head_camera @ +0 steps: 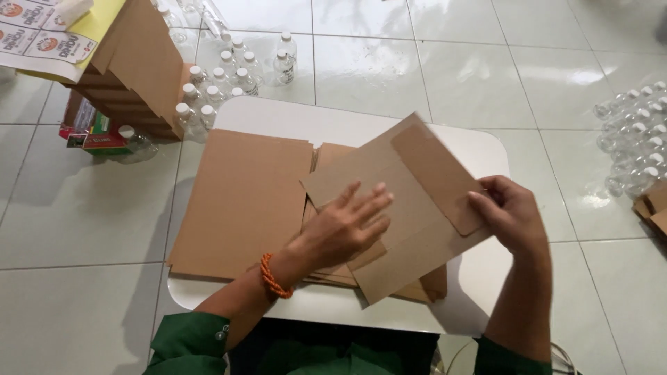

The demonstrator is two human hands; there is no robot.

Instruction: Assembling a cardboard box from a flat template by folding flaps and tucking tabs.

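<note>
While the left hand (351, 226) lies flat with fingers (372, 201) spread wide on a flat brown cardboard blank (389, 194), the right hand (511, 212) pinches that blank's folded flap (438, 177) at its right edge, above the white desk (479, 292). More cardboard sheets (243, 201) lie stacked toward the desk's left edge. Small clear bottles (222, 83) stand on the floor beyond its far left corner.

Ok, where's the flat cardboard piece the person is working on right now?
In the head view, the cardboard piece is centre-right over the white table, pinned by the left hand, its flap pinched by the right hand.
</note>
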